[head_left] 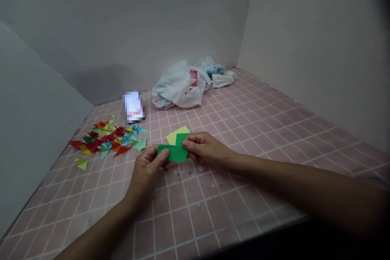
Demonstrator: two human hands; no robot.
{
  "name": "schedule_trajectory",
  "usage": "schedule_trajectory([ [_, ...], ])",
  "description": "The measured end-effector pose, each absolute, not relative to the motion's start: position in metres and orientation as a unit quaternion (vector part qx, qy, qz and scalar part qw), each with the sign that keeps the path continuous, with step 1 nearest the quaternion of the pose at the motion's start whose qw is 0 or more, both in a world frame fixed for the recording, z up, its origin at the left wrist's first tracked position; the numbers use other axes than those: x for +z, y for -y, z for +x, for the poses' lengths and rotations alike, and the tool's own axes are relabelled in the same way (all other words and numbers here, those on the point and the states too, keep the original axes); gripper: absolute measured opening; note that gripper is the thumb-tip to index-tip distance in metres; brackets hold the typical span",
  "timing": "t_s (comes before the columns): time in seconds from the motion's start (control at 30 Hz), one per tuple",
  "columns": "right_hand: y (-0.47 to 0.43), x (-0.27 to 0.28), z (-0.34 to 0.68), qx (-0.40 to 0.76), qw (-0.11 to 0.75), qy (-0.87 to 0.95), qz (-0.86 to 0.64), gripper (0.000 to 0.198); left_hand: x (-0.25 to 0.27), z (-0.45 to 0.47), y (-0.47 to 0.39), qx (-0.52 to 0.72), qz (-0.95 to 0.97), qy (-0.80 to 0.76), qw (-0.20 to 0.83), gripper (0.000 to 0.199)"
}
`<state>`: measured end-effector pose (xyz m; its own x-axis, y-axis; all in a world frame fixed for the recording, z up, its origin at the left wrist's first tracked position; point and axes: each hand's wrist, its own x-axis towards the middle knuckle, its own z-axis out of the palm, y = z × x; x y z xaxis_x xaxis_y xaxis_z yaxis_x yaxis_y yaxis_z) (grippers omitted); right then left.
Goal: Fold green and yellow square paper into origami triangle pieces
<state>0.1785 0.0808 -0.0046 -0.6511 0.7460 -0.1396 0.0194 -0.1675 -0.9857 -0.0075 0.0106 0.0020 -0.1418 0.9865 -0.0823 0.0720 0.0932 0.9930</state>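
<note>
A green sheet of paper (173,153), folded into a flap with another part standing up at its right, is held above the table between both hands. My left hand (151,161) pinches its left end, thumb on top. My right hand (201,148) grips the right part between thumb and fingers. Just behind the green paper lies yellow paper (175,135), partly covered by it; a bit of blue shows at its right edge. To the left is a heap of folded paper cranes (111,136) in red, orange, yellow, green and blue.
A phone (133,106) with a lit, blurred screen stands behind the cranes. White plastic bags (179,85) lie against the back wall. The table (243,130) has a pink cover with white grid lines, and walls border it left, back and right.
</note>
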Motion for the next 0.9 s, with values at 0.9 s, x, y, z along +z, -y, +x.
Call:
schedule_trajectory([
  [0.9,-0.0789,-0.0073,0.179,0.779,0.239,0.484,-0.32,0.034,0.0029,-0.006,-0.0139,0.469,0.443,-0.587,0.489,0.036],
])
